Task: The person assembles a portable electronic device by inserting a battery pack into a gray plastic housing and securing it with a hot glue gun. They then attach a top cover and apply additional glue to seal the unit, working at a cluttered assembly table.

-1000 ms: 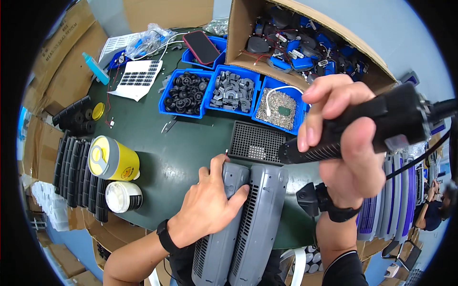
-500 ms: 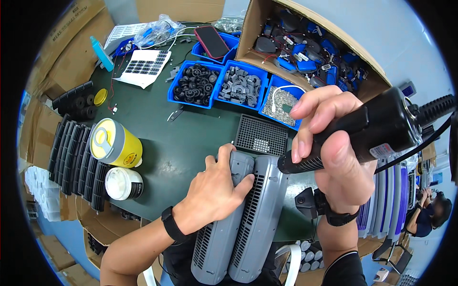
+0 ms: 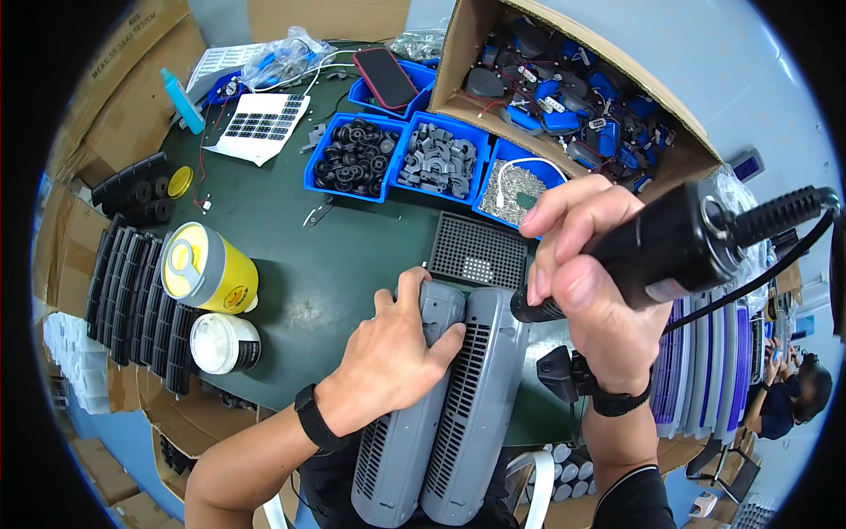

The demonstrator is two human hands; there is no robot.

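Observation:
Two long grey plastic housings (image 3: 474,397) with slotted vents lie side by side, pointing away from me at the table's near edge. My left hand (image 3: 394,348) is closed over the far end of the left one, thumb reaching toward the gap between them. In my right hand (image 3: 592,264) is a black corded electric screwdriver (image 3: 674,251), fingers wrapped round its body. Its nose points left, at the far end of the right housing; the tip is hidden, so contact cannot be told. A black perforated tray (image 3: 478,251) sits just beyond.
Blue bins hold black wheels (image 3: 354,157), grey clips (image 3: 438,159) and small screws (image 3: 511,189). A carton (image 3: 449,79) of wired blue parts stands far right. A yellow-grey cup (image 3: 211,269), a white jar (image 3: 225,342) and black slotted strips (image 3: 132,291) are at left.
The screwdriver's rear end has swung left and slightly nearer with my right hand, its nose staying by the right housing. My left hand keeps its hold on the housing.

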